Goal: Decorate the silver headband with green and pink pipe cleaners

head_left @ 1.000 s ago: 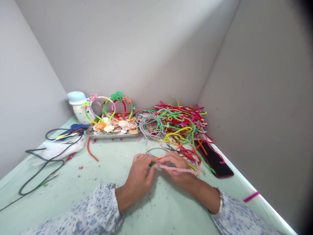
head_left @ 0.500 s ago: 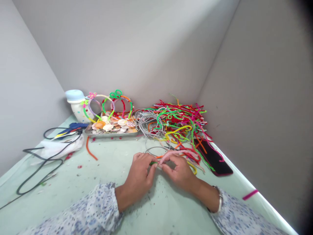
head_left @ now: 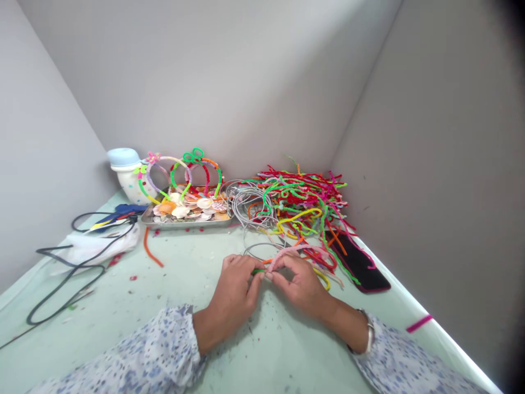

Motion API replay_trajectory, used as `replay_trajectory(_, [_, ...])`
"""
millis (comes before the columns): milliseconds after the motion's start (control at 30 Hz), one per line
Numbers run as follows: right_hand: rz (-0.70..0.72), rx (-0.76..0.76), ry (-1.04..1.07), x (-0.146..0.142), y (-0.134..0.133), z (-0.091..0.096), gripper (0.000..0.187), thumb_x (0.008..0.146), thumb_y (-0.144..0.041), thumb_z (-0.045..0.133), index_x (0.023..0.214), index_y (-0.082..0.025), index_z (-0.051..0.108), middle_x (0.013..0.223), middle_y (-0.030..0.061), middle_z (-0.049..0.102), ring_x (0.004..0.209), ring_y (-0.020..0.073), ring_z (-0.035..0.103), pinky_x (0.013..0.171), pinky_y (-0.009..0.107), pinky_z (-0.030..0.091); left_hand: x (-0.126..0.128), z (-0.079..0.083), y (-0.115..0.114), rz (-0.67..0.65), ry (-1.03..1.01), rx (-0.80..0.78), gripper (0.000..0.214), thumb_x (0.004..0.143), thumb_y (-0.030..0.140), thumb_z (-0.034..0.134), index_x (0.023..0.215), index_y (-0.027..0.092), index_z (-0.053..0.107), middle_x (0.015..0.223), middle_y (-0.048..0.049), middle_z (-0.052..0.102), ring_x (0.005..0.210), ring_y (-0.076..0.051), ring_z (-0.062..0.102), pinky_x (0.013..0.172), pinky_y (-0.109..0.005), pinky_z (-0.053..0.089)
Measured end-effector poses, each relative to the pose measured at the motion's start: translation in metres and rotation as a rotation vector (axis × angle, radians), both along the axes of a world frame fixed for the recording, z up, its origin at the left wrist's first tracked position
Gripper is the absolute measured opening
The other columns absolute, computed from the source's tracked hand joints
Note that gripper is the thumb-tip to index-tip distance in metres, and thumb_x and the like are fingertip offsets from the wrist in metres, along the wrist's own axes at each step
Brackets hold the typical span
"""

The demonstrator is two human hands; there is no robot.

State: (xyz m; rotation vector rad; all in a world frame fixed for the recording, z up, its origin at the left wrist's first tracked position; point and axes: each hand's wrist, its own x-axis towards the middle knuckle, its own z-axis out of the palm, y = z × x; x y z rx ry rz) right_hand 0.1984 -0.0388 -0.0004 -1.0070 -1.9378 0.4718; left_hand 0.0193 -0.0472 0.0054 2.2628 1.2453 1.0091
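My left hand (head_left: 233, 293) and my right hand (head_left: 298, 284) meet at the middle of the pale green table (head_left: 123, 306). Both pinch a thin grey headband hoop (head_left: 256, 249) where green and orange wrapping shows between the fingertips. My right hand also pinches a pale pink pipe cleaner (head_left: 299, 249), which arcs up and away to the right from the fingers. Just behind my right hand lies a big tangled heap of coloured pipe cleaners (head_left: 301, 205).
A metal tray of seashells (head_left: 186, 210) holds finished wrapped headbands (head_left: 192, 167), with a white jar (head_left: 129, 175) beside it. Bare grey hoops (head_left: 248, 205), a blue glue gun (head_left: 118, 213) with black cable (head_left: 65, 273), an orange pipe cleaner (head_left: 151, 251) and a dark phone (head_left: 359, 265) lie around.
The pink pipe cleaner, which lay low across my right hand, has swung up and over to the far side of the fingers. My left hand has stayed put.
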Motion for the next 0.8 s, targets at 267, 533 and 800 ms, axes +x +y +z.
replay_trajectory(267, [0.008,0.022,-0.026,-0.0009,-0.0006,0.0042,0.004,0.085,-0.019,0.060,0.082,-0.021,0.060,0.083,0.0026,0.065,0.086,0.0207,0.058,0.083,0.037,0.042,0.0002,0.0011,-0.0001,0.014,-0.034,-0.010,0.013,0.088,0.017,0.049,0.090,0.020,0.062,0.085,-0.0027,0.066,0.084,-0.022,0.057,0.085,-0.040,0.037])
replay_trajectory(533, [-0.007,-0.009,-0.029,-0.0022,-0.0025,0.0040,0.008,0.087,-0.019,0.056,0.080,-0.021,0.058,0.079,0.0021,0.061,0.082,0.0199,0.056,0.079,0.036,0.042,0.0006,0.0007,-0.0010,-0.005,-0.032,0.008,0.012,0.089,0.019,0.048,0.088,0.020,0.060,0.081,-0.0019,0.065,0.080,-0.021,0.057,0.083,-0.040,0.037])
replay_trajectory(800, [-0.012,0.028,0.001,-0.0023,-0.0007,0.0053,0.007,0.086,-0.020,0.057,0.080,-0.021,0.058,0.080,0.0026,0.062,0.082,0.0204,0.056,0.081,0.037,0.043,0.0007,0.0025,-0.0012,0.000,-0.031,0.013,0.012,0.089,0.019,0.049,0.089,0.021,0.060,0.084,-0.0024,0.065,0.082,-0.021,0.057,0.083,-0.040,0.038])
